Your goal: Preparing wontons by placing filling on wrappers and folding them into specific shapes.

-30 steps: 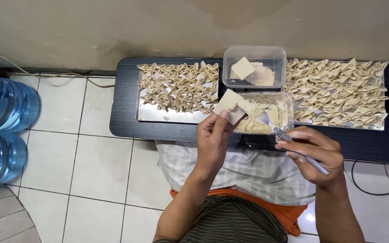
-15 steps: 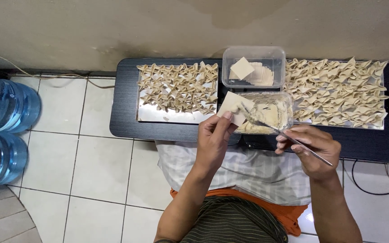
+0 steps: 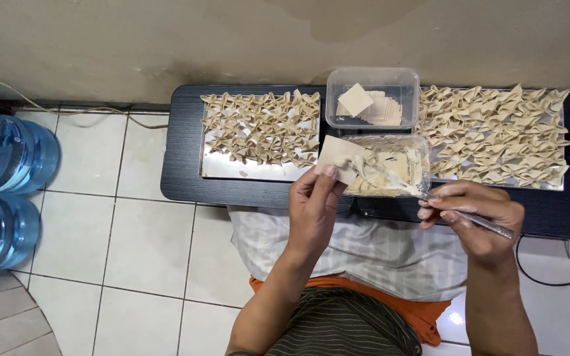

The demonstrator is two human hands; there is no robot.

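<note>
- Left hand: I see it clenched on a square wrapper, pinched at its lower edge and held tilted over the near edge of the table.
- Right hand: closed around a metal utensil; its tip lies on the wrapper, carrying a dab of pale filling.
- Filling tub: clear, rectangular, pale paste inside, at the table's front middle, directly behind the wrapper and partly hidden by it.
- Wrapper box: clear, rectangular, a stack of square sheets within, one turned diamond-wise on top; stands behind the tub, touching it.
- Left tray: metal, folded dumplings in close rows, front strip bare.
- Right tray: metal, filled almost to the rim with folded dumplings; just beside the tub and box.
- Table: dark, low, set against a stained wall.
- Water bottles: two, blue, on the tiled floor at far left, well apart from the table.
- Cables: one pale along the wall's foot, one dark at right beneath the table.
- Lap: striped cloth over orange fabric, below both hands.
</note>
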